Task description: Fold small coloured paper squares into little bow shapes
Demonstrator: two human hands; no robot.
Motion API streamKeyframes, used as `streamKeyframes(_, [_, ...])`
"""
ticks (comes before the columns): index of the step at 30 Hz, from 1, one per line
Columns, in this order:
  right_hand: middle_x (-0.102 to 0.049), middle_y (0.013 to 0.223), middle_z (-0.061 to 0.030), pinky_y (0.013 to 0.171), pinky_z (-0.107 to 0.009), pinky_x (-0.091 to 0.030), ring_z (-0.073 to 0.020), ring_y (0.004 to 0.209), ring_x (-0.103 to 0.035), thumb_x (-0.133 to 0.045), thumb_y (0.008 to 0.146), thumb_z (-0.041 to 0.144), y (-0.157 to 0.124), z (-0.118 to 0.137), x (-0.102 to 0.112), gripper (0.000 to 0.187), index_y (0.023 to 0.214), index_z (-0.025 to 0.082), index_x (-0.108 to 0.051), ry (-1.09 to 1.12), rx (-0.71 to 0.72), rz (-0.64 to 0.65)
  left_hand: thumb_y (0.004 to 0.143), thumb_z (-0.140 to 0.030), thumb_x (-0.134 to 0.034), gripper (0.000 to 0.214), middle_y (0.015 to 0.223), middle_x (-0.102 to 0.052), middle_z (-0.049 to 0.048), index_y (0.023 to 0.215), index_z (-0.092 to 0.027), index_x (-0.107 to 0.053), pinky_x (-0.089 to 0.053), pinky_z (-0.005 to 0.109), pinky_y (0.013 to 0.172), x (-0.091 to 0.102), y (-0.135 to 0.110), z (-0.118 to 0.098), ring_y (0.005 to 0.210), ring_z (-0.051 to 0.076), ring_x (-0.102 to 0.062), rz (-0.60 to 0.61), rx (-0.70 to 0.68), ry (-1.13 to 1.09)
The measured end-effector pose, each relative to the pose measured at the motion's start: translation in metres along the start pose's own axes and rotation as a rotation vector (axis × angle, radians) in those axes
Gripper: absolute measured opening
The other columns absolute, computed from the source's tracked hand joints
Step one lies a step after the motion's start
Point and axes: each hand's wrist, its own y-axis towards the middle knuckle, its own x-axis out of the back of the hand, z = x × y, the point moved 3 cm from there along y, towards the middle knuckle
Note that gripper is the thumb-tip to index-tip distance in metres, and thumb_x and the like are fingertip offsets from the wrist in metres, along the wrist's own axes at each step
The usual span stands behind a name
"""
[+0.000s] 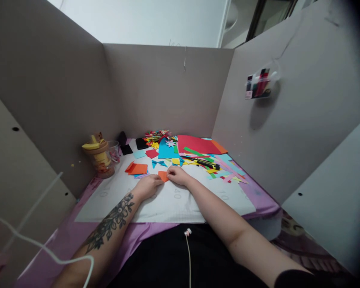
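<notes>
Both hands meet over a small orange paper piece [163,176] lying on the white cutting mat [168,204]. My left hand [150,185] has its fingers curled and pressed on the piece's left edge. On the paper's right edge, my right hand [177,175] pinches with closed fingers. Just left of the hands lies a stack of orange paper squares [137,169]. Small blue folded shapes [159,163] lie just beyond the hands.
Coloured sheets and scraps [198,146] cover the mat's far right, with a cutter and pens [205,163] on them. A pile of folded paper stars [157,137] lies at the back. A jar with a yellow lid [99,158] stands at the left. Cardboard walls enclose the desk.
</notes>
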Motion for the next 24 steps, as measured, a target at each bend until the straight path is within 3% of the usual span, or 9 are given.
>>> streamKeyframes(12, [-0.053, 0.072, -0.0008, 0.068, -0.023, -0.037, -0.0114, 0.069, -0.047, -0.059, 0.070, 0.014, 0.012, -0.011, -0.014, 0.008, 0.062, 0.015, -0.060, -0.123, -0.003, -0.043, 0.081, -0.011, -0.042, 0.029, 0.093, -0.065, 0.0059, 0.094, -0.020, -0.067, -0.043, 0.028, 0.077, -0.002, 0.001, -0.005, 0.086, 0.017, -0.058, -0.034, -0.011, 0.039])
streamKeyframes(19, [-0.052, 0.072, -0.0010, 0.068, -0.024, -0.036, -0.0120, 0.070, -0.047, -0.059, 0.070, 0.014, 0.010, -0.006, -0.012, 0.008, 0.063, 0.015, -0.060, -0.129, -0.001, -0.047, 0.084, -0.016, -0.041, 0.034, 0.093, -0.064, 0.0061, 0.110, -0.024, -0.062, -0.042, 0.027, 0.073, -0.007, 0.002, 0.000, 0.085, 0.017, -0.056, -0.037, 0.036, 0.039])
streamKeyframes(24, [-0.054, 0.074, -0.0019, 0.069, -0.024, -0.037, -0.0127, 0.073, -0.048, -0.058, 0.070, 0.014, 0.009, -0.004, -0.012, 0.008, 0.062, 0.015, -0.059, -0.129, -0.006, -0.048, 0.085, -0.019, -0.039, 0.032, 0.091, -0.062, 0.0046, 0.103, -0.025, -0.066, -0.040, 0.026, 0.073, -0.008, 0.002, 0.000, 0.083, 0.016, -0.053, -0.040, 0.020, 0.022])
